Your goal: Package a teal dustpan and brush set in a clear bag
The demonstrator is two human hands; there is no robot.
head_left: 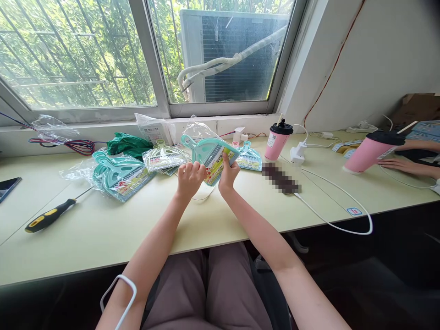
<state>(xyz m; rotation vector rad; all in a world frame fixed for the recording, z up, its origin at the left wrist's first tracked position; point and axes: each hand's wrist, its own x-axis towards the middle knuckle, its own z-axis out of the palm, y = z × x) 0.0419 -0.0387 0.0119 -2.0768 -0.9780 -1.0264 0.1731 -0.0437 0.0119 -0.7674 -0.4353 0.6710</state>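
Note:
A mint-green mini dustpan and brush set with a yellow printed label is held up, slightly tilted, over the middle of the table. My right hand grips its right side, thumb across the label. At its lower left edge, my left hand is closed with curled fingers. Clear plastic wrap sticks up behind the set. To the left lie several similar bagged dustpan sets, with a paler wrapped set nearer the middle. Another mint dustpan set lies just right of my right hand.
A screwdriver and part of a phone lie at left. A green plastic bag and coiled wires sit by the window. Two pink cups, a white charger, its cable and another person's hand are at right.

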